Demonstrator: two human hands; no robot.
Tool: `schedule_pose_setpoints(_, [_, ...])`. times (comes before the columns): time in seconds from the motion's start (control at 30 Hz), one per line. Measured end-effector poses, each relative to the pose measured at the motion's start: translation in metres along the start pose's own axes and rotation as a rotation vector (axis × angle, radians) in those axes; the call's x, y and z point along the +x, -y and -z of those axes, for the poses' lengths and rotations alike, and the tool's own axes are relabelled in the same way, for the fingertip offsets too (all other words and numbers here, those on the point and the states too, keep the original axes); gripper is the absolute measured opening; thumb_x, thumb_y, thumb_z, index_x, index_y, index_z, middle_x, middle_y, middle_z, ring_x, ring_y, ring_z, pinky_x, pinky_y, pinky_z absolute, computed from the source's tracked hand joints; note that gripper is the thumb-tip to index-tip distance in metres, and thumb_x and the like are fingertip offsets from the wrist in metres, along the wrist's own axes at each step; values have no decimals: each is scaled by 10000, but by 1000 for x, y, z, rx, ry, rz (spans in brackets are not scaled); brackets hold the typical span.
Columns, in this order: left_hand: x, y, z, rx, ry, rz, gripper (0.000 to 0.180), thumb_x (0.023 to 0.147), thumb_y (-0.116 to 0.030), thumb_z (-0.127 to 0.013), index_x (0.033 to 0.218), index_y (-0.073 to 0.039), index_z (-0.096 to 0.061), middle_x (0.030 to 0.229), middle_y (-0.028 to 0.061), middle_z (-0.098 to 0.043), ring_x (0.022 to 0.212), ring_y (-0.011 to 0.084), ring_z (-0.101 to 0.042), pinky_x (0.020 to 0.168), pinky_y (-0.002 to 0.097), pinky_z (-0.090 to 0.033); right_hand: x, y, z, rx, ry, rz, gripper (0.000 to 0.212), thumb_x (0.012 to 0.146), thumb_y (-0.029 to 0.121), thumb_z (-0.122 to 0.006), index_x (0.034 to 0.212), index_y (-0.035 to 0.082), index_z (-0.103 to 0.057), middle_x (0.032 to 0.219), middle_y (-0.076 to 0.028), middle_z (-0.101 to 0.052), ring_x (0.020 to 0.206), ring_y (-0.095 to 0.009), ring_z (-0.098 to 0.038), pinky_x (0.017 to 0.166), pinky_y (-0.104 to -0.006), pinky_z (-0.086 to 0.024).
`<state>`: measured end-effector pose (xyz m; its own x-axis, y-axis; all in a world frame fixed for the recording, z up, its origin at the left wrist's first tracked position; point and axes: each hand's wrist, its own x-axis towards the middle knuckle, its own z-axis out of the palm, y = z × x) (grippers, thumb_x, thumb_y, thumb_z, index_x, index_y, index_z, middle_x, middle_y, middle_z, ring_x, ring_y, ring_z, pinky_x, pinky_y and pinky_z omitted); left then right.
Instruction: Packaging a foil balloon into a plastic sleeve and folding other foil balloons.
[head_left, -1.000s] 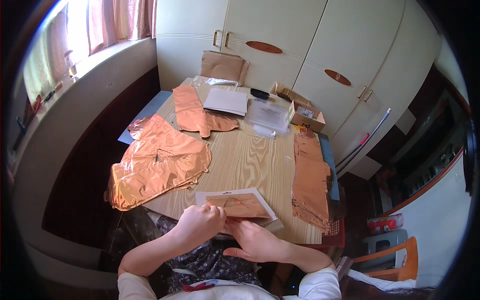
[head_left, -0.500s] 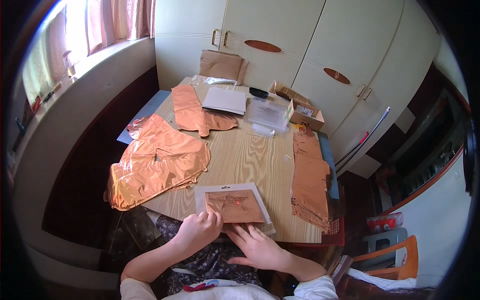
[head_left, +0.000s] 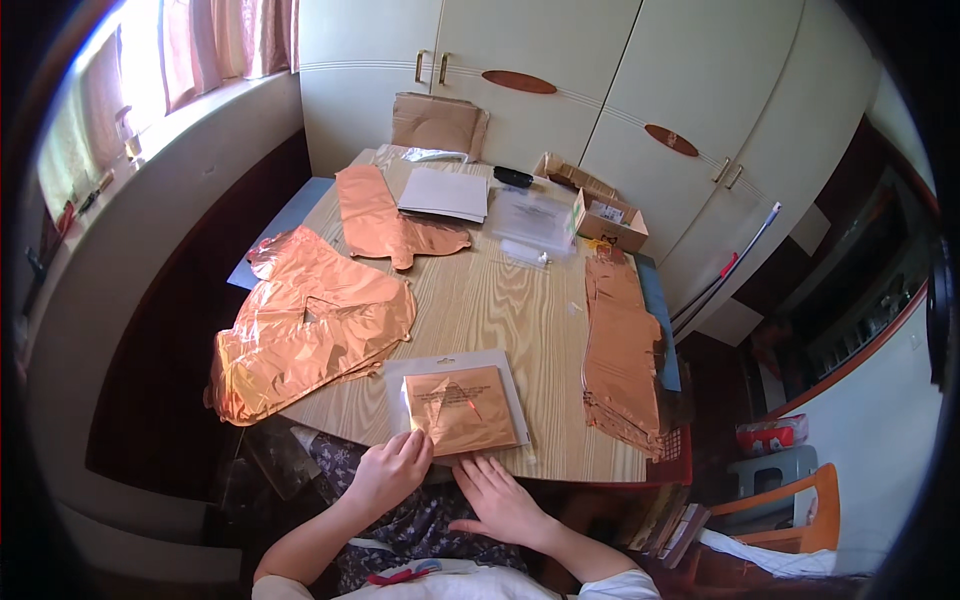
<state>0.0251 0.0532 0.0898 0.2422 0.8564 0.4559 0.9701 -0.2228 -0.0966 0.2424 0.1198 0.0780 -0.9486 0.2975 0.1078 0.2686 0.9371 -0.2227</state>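
At the table's near edge lies a clear plastic bag [head_left: 505,362] with a hang hole and a white card backing. A folded copper-coloured foil balloon [head_left: 463,410] forms a rectangle on or in it; which of the two I cannot tell. My left hand [head_left: 397,468] is closed, its fingertips pinching at the lower left corner of the folded balloon. Fingers stretched out, my right hand [head_left: 497,497] rests open on the table edge, touching the bag's lower border. A large flat foil balloon [head_left: 340,330] spreads to the left of my hands.
Another foil balloon [head_left: 375,215] lies farther back beside a stack of white cards [head_left: 443,193]. Along the right edge is a pile of foil balloons [head_left: 622,350]. At the back stand a clear plastic sleeve pile [head_left: 533,220], an open cardboard box [head_left: 620,235] and a black object [head_left: 513,177].
The folded balloon and bag now show more of their surface as my left hand has shifted slightly down and left. My right fingers have drawn back to the lower edge.
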Motion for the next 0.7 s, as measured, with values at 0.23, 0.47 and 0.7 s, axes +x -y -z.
schedule_pose_setpoints(0.23, [-2, 1, -6, -1, -14, 0, 291, 761, -154, -625, 1017, -18, -647, 1053, 80, -647, 965, 178, -645, 667, 265, -551, 5, -12, -10, -76, -33, -85, 953, 814, 667, -566, 1322, -126, -415, 1350, -300, -450, 1317, -439, -390, 1132, -506, -274])
schedule_pose_setpoints(0.47, [-4, 0, -11, -10, -23, 5, 287, 777, -156, -625, 1031, -24, -646, 1049, 78, -647, 976, 183, -642, 674, 267, -546, 15, -9, -11, -159, -64, -243, 1020, 732, 712, -620, 1275, -132, -444, 1270, -303, -502, 1259, -458, -434, 1118, -531, -285])
schedule_pose_setpoints(0.7, [-4, -1, -12, -61, -30, 27, 306, 791, -241, -686, 1015, -35, -650, 1023, 67, -652, 960, 183, -644, 686, 287, -540, -5, -7, 15, -63, -26, -191, 790, 812, 578, -646, 1283, -43, -518, 1265, -224, -568, 1202, -384, -525, 1073, -468, -376])
